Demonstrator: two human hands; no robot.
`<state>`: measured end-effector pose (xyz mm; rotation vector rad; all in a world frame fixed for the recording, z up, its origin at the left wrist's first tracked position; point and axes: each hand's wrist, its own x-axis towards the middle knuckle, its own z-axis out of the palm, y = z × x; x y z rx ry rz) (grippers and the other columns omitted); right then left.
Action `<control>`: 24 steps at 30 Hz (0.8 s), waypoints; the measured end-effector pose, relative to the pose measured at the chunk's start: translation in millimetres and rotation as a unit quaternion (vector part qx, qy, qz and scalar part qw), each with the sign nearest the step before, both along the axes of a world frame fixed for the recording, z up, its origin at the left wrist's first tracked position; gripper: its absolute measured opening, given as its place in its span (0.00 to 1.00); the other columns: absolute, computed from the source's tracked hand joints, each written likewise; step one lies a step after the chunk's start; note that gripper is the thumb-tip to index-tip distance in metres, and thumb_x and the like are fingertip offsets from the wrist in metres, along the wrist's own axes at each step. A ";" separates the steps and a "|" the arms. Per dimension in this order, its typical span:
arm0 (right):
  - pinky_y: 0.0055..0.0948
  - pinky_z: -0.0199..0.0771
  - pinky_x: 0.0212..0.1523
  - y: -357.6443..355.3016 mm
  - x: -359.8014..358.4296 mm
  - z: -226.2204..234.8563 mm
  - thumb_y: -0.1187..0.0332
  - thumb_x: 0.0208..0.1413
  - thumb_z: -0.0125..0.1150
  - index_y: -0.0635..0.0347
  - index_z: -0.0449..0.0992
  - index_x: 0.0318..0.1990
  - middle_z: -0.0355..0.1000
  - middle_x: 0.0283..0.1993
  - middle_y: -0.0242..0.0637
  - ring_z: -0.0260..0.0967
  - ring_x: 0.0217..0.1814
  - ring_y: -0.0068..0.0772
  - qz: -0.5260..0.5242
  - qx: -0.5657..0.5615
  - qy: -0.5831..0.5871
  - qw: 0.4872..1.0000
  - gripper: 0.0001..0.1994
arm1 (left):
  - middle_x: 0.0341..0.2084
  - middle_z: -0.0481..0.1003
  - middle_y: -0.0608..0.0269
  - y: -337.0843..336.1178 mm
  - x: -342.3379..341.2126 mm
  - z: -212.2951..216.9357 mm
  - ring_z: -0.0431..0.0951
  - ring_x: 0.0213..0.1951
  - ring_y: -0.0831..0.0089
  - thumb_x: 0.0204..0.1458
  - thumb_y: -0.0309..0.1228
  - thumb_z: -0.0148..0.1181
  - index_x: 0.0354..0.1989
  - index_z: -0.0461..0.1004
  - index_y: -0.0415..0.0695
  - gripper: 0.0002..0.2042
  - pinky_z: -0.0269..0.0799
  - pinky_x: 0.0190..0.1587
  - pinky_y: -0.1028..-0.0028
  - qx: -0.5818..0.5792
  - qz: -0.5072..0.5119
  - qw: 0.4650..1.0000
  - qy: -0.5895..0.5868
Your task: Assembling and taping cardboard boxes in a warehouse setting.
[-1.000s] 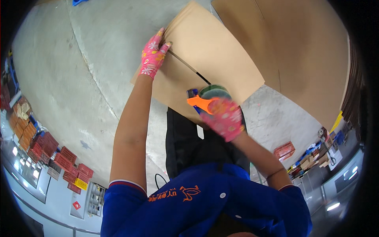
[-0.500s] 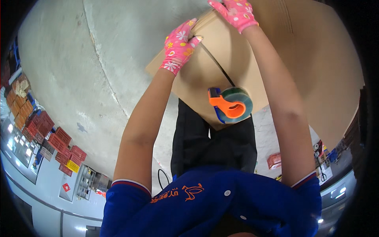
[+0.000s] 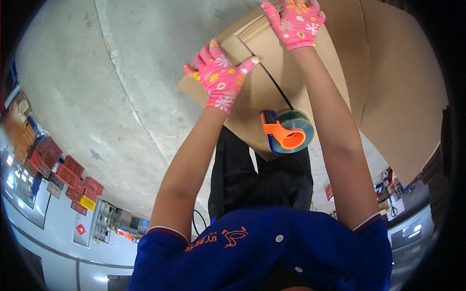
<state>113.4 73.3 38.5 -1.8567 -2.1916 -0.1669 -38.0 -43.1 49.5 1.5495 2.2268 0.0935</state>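
Note:
A flat-topped brown cardboard box or folded stack (image 3: 245,121) lies in front of me, a dark gap running between its top panels. My left hand (image 3: 217,77), in a pink flowered glove, is over its left part with fingers spread and thumb stretched toward the gap. My right hand (image 3: 297,28), gloved alike, rests at the far end by layered cardboard edges, fingers apart and thumb out. An orange-and-blue tape dispenser (image 3: 290,138) with a roll of clear tape sits on the near part of the cardboard, touched by neither hand.
Large cardboard sheets (image 3: 393,87) stand or lie at the right. Grey concrete floor (image 3: 145,58) stretches to the left. Stacked red crates (image 3: 73,169) are along the far left, beside a pale wall (image 3: 53,237). My dark trousers are just below the cardboard.
My left hand has spread its fingers and come slightly nearer. My right hand has shifted a little nearer and right. The tape dispenser stays on the cardboard.

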 end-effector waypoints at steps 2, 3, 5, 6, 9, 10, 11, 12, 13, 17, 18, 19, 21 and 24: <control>0.48 0.53 0.49 2.7 -0.3 -3.8 0.45 0.45 0.56 0.54 0.72 0.38 0.68 0.43 0.35 0.57 0.53 0.48 -0.014 0.011 -0.006 1.000 0.22 | 0.51 0.63 0.51 15.6 13.5 -11.6 0.60 0.54 0.49 0.28 0.70 0.60 0.56 0.60 0.42 0.51 0.39 0.58 0.42 0.070 -0.015 0.997 -0.001; 0.51 0.53 0.51 -1.3 0.8 -5.5 0.47 0.45 0.57 0.55 0.72 0.39 0.68 0.45 0.36 0.55 0.54 0.50 -0.003 0.042 -0.002 0.999 0.22 | 0.50 0.64 0.51 22.4 18.7 -16.1 0.61 0.54 0.49 0.28 0.70 0.60 0.56 0.60 0.42 0.50 0.40 0.58 0.43 0.071 -0.018 0.997 -0.009; 0.49 0.55 0.56 -20.8 4.8 20.4 0.52 0.49 0.59 0.57 0.72 0.46 0.70 0.48 0.37 0.59 0.55 0.46 0.039 0.030 0.038 0.998 0.22 | 0.48 0.66 0.52 23.4 18.4 -15.6 0.62 0.52 0.51 0.28 0.70 0.59 0.54 0.62 0.43 0.49 0.43 0.58 0.46 0.071 -0.029 0.997 -0.008; 0.47 0.57 0.56 -50.5 12.3 22.1 0.51 0.48 0.60 0.58 0.68 0.51 0.67 0.52 0.44 0.60 0.56 0.50 0.050 -0.023 0.121 0.991 0.27 | 0.48 0.66 0.52 21.2 18.2 -15.7 0.62 0.52 0.51 0.28 0.70 0.59 0.54 0.62 0.43 0.49 0.43 0.58 0.46 0.070 -0.033 0.997 -0.015; 0.47 0.63 0.50 -186.8 25.6 44.4 0.54 0.40 0.69 0.59 0.67 0.53 0.64 0.54 0.48 0.63 0.53 0.52 0.094 -0.157 0.252 0.950 0.32 | 0.49 0.66 0.53 16.4 11.3 -22.2 0.64 0.51 0.53 0.27 0.70 0.59 0.53 0.64 0.44 0.48 0.45 0.57 0.49 0.092 -0.031 0.995 0.025; 0.47 0.64 0.48 -227.8 27.8 70.1 0.55 0.36 0.72 0.60 0.66 0.51 0.65 0.51 0.47 0.63 0.50 0.51 0.095 -0.231 0.232 0.940 0.34 | 0.49 0.66 0.53 16.3 8.7 -21.3 0.64 0.51 0.53 0.27 0.70 0.59 0.53 0.64 0.44 0.48 0.45 0.57 0.49 0.093 -0.032 0.995 0.026; 0.47 0.64 0.48 -261.1 24.8 88.9 0.53 0.33 0.73 0.59 0.65 0.51 0.65 0.49 0.46 0.63 0.49 0.51 0.062 -0.218 0.211 0.951 0.37 | 0.49 0.67 0.54 17.1 8.0 -19.4 0.64 0.51 0.53 0.28 0.70 0.59 0.53 0.64 0.44 0.48 0.44 0.58 0.50 0.087 -0.028 0.996 0.023; 0.48 0.63 0.49 -295.8 28.5 95.3 0.51 0.31 0.73 0.59 0.64 0.52 0.64 0.49 0.45 0.62 0.50 0.51 0.032 -0.245 0.206 0.947 0.39 | 0.49 0.67 0.55 19.2 12.2 -19.4 0.63 0.52 0.54 0.28 0.70 0.59 0.53 0.64 0.45 0.47 0.44 0.58 0.50 0.082 -0.027 0.996 0.016; 0.48 0.63 0.51 -318.3 31.3 99.3 0.52 0.32 0.73 0.58 0.62 0.53 0.63 0.50 0.46 0.62 0.51 0.51 0.004 -0.301 0.189 0.935 0.39 | 0.49 0.67 0.55 18.9 13.4 -18.3 0.63 0.52 0.54 0.28 0.70 0.59 0.53 0.64 0.45 0.47 0.44 0.58 0.50 0.082 -0.032 0.996 0.017; 0.47 0.63 0.51 -337.1 31.0 72.2 0.61 0.31 0.73 0.54 0.62 0.50 0.64 0.47 0.44 0.63 0.50 0.51 -0.028 -0.227 0.147 0.962 0.35 | 0.49 0.67 0.55 21.1 17.8 -18.1 0.63 0.53 0.54 0.28 0.70 0.59 0.53 0.64 0.45 0.48 0.42 0.59 0.48 0.079 -0.038 0.996 0.030; 0.47 0.63 0.51 -335.1 32.7 62.3 0.61 0.31 0.73 0.54 0.62 0.50 0.64 0.47 0.44 0.63 0.50 0.51 -0.034 -0.226 0.151 0.962 0.35 | 0.49 0.66 0.55 21.3 18.6 -19.1 0.62 0.53 0.54 0.27 0.70 0.60 0.53 0.63 0.44 0.48 0.40 0.60 0.46 0.080 -0.033 0.996 0.016; 0.47 0.63 0.51 -335.1 34.1 51.4 0.63 0.31 0.73 0.54 0.63 0.48 0.65 0.46 0.43 0.64 0.49 0.50 -0.030 -0.201 0.152 0.967 0.33 | 0.49 0.66 0.55 20.2 19.5 -19.9 0.62 0.53 0.54 0.27 0.70 0.60 0.53 0.63 0.44 0.48 0.40 0.60 0.46 0.080 -0.041 0.996 0.017; 0.45 0.64 0.50 -330.3 38.1 50.1 0.66 0.32 0.73 0.54 0.66 0.45 0.67 0.44 0.42 0.67 0.46 0.50 -0.011 -0.189 0.187 0.964 0.29 | 0.49 0.67 0.55 18.4 17.7 -22.1 0.63 0.53 0.54 0.27 0.69 0.61 0.53 0.63 0.44 0.48 0.41 0.60 0.48 0.093 -0.037 0.995 0.018; 0.44 0.65 0.50 -326.0 39.6 67.3 0.66 0.32 0.73 0.57 0.67 0.45 0.68 0.45 0.43 0.67 0.47 0.48 -0.067 -0.252 0.233 0.937 0.29 | 0.49 0.67 0.55 18.2 14.9 -21.2 0.63 0.53 0.54 0.27 0.69 0.61 0.53 0.64 0.44 0.48 0.42 0.59 0.49 0.081 -0.037 0.995 0.032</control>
